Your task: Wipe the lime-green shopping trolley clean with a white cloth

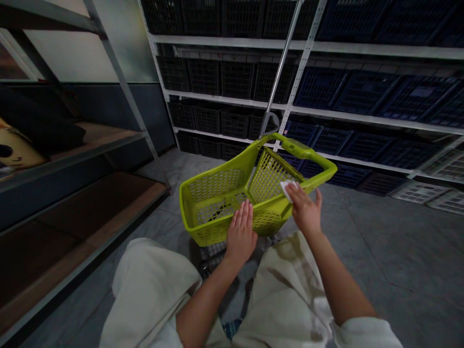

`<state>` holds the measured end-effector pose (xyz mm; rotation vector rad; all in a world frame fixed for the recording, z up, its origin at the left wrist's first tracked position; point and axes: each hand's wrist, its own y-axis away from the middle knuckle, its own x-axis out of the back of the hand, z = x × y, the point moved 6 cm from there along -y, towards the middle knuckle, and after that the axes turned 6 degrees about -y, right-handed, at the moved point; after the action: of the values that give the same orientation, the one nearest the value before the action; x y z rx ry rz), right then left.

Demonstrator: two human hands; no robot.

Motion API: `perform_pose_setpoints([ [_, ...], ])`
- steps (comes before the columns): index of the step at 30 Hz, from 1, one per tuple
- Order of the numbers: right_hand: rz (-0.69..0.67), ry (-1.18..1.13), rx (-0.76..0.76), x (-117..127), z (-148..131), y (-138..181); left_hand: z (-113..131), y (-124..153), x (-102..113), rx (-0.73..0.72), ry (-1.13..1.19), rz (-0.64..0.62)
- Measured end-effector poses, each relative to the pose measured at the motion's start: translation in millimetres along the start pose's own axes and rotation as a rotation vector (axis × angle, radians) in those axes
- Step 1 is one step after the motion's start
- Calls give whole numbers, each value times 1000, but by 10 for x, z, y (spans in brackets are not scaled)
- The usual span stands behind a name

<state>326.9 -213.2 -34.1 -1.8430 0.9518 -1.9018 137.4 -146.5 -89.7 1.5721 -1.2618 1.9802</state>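
Observation:
A lime-green plastic shopping cart [213,176] with latticed walls stands on the floor before my knees. My left hand [242,229] rests on its near rim, fingers together and stretched out, with nothing held. At the cart's right end, my right hand [304,208] presses a small white cloth or tissue [288,188] on the rim by the handle's base. The fingers lie over the cloth, and the thumb stands apart. Inside the basket a folding lattice panel [271,176] leans at the handle end. A metal pole [282,67] with a grey piece at its foot rises behind the handle.
White metal racks [232,100] across the back hold rows of black crates [237,79] and dark blue crates [366,94]. To the left is a shelf unit with brown boards [83,212]; a yellow object with a printed face [18,150] sits on it. Grey floor [366,246] extends right.

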Motion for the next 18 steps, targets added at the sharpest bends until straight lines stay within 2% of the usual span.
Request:
perform_pose_setpoints([
  [2,99,34,-118,62,166,-19,13,4,-6,3,15,12],
  [3,111,31,-134,36,117,-3,21,6,-9,2,21,17],
  [5,56,-15,-75,-108,-203,64,34,8,-17,-2,24,23],
  [8,-86,-114,108,-323,-774,188,39,2,-23,-7,11,18],
  [10,-136,-134,179,-341,-859,212,34,-4,-22,-9,0,9],
  [12,-123,-102,152,-255,-624,152,29,-10,-19,-10,-7,2],
  [16,44,14,-79,-28,76,-29,38,-16,-23,-10,-14,-2],
  [18,75,35,-123,-56,88,-34,49,-19,-24,-9,-8,7],
])
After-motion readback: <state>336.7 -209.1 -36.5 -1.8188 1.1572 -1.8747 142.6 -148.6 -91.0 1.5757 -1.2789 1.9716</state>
